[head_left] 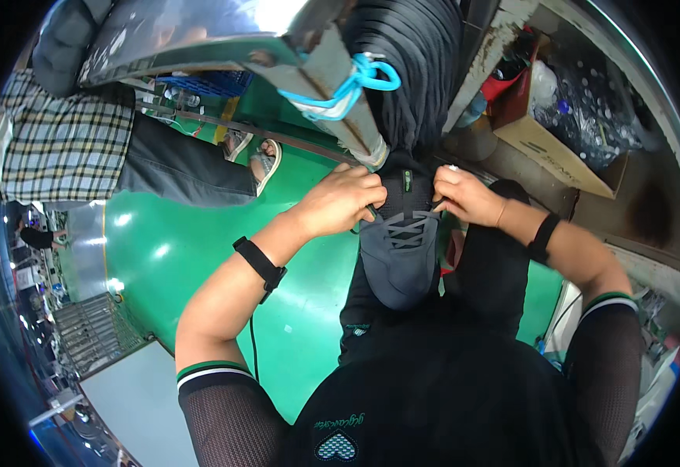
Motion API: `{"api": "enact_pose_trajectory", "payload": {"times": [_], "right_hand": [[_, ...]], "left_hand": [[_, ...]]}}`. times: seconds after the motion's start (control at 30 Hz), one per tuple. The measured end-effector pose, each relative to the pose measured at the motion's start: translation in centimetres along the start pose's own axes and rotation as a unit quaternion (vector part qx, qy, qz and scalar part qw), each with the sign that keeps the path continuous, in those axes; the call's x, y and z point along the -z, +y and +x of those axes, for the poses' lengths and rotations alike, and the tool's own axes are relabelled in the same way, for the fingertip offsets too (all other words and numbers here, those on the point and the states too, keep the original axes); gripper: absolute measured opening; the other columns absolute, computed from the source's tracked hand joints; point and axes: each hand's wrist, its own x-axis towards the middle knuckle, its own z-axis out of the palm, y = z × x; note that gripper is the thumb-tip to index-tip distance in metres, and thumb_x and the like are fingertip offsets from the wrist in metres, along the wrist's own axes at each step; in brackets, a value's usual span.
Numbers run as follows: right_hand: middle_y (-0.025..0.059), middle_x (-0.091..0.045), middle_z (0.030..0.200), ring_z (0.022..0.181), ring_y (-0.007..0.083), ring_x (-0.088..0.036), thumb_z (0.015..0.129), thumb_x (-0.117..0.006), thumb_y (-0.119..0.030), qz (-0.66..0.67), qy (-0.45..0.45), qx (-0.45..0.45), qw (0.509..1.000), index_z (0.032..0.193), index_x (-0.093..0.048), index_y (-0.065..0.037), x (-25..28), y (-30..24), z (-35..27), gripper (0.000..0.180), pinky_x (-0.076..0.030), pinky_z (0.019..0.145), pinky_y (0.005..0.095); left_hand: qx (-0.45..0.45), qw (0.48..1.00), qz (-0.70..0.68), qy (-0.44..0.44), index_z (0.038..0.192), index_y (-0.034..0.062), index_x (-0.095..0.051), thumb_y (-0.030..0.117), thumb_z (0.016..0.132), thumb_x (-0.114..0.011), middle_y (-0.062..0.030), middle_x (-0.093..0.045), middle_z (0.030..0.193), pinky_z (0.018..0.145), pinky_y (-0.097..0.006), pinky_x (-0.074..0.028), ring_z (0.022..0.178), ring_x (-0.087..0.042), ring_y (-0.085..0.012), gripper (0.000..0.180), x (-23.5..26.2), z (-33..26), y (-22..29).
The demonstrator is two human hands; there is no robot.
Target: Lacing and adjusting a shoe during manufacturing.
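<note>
A dark grey sneaker (399, 268) rests on my lap, toe toward me, with grey laces (410, 232) crossed over its tongue (406, 189). My left hand (341, 199) is closed in a pinch at the left side of the shoe opening, on a dark shoelace end that shows only briefly below the fingertips. On the opposite side my right hand (468, 196) pinches too, with a bit of dark lace at its fingertips; something small and white sits on one finger. Just beyond the shoe hangs a thick bundle of dark cords (406, 70).
A metal post (320, 82) tied with blue cord (375, 74) stands close ahead. A cardboard box (554, 152) with plastic bags lies on the shelf at right. A person in a plaid top (68, 144) is at left over the green floor (169, 233).
</note>
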Motion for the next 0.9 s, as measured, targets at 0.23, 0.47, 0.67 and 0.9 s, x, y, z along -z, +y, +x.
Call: {"api": "enact_pose_trajectory", "payload": {"times": [0.23, 0.47, 0.67, 0.9], "right_hand": [[0.0125, -0.047, 0.080, 0.079, 0.0304, -0.053, 0.085, -0.062, -0.024, 0.138, -0.141, -0.100, 0.975, 0.081, -0.060, -0.002, 2.4, -1.0, 3.0, 0.022, -0.042, 0.071, 0.0390], [0.0121, -0.066, 0.088, 0.076, 0.0246, -0.067, 0.077, -0.066, -0.014, -0.068, -0.435, -0.233, 0.867, 0.082, -0.068, -0.002, 1.2, -2.1, 9.4, 0.013, -0.053, 0.064, 0.0329], [0.0077, -0.068, 0.083, 0.065, 0.0114, -0.062, 0.079, -0.062, -0.006, 0.140, -0.200, -0.408, 0.880, 0.085, -0.070, -0.003, 0.3, -0.4, 5.5, 0.011, -0.050, 0.059, 0.0279], [0.0189, -0.065, 0.082, 0.076, 0.0343, -0.065, 0.073, -0.071, -0.023, -0.069, -0.155, -0.216, 0.962, 0.078, -0.065, 0.000, 0.7, -4.1, 5.4, 0.024, -0.052, 0.070, 0.0402]], "left_hand": [[0.005, 0.998, 0.033, -0.055, 0.079, 0.0086, -0.067, 0.017, 0.068, -0.076, -0.0030, -0.054, 0.081, 0.078, -0.037, -0.042, 0.087, -0.055, -0.0232, 0.017, 0.1, 0.8, -0.1], [0.186, 0.955, -0.168, -0.155, 0.070, 0.0064, -0.068, 0.021, 0.071, -0.073, -0.0056, -0.057, 0.083, 0.074, -0.035, -0.045, 0.086, -0.059, -0.0235, 0.016, -0.7, 2.5, -1.4], [0.327, 0.911, -0.234, -0.093, 0.069, 0.0080, -0.066, 0.020, 0.071, -0.071, -0.0066, -0.057, 0.081, 0.074, -0.037, -0.045, 0.085, -0.059, -0.0250, 0.014, -0.8, 2.1, 0.2], [0.214, 0.975, -0.046, -0.033, 0.068, 0.0089, -0.064, 0.024, 0.071, -0.071, -0.0098, -0.058, 0.084, 0.073, -0.041, -0.048, 0.085, -0.059, -0.0296, 0.017, -0.2, 1.2, 1.2]]}}
